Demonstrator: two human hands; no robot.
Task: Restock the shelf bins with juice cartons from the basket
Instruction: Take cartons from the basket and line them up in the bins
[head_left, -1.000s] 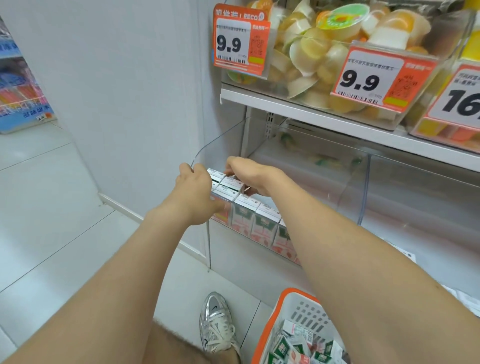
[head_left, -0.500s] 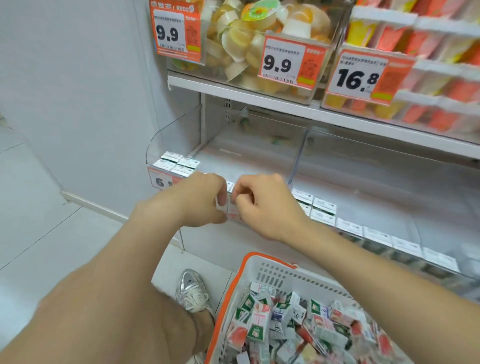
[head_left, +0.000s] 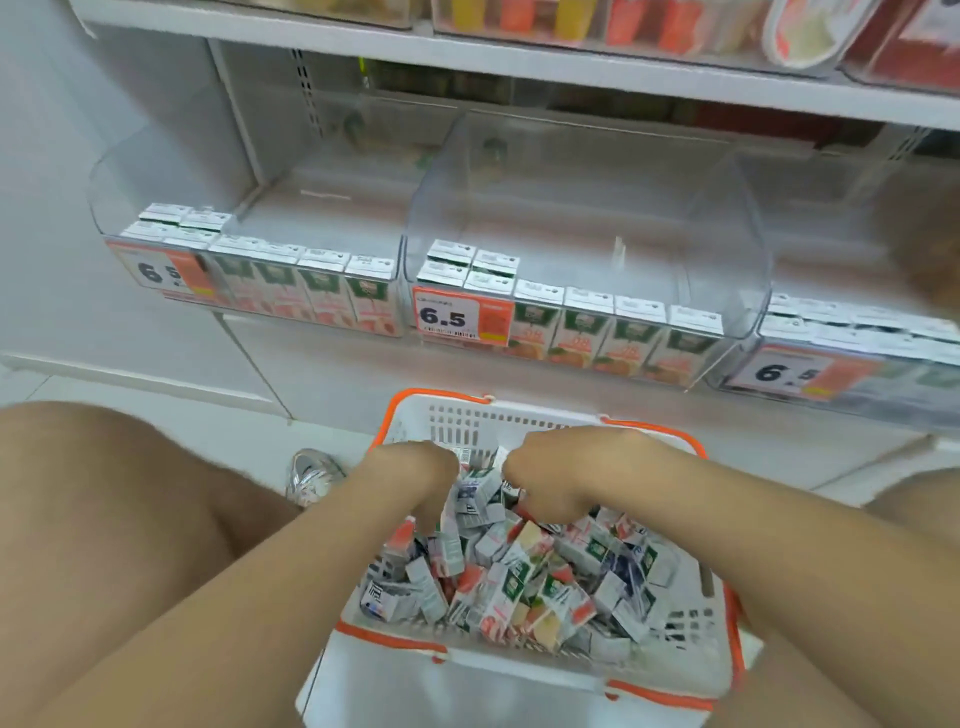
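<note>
Many small cartons (head_left: 498, 587), grey-white with green and red-orange faces, lay jumbled in the basket (head_left: 519, 670) beneath both hands; left hand (head_left: 415, 467) and right hand (head_left: 561, 478) curled knuckles-up into the pile; grasp unclear.

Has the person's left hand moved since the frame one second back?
Yes. The left hand has dropped from the clear plastic left shelf bin down into the white orange-rimmed basket of juice cartons.

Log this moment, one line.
step: reaching for cartons | left hand: in basket, grip unclear | right hand: same | bins: front rows stocked
</note>
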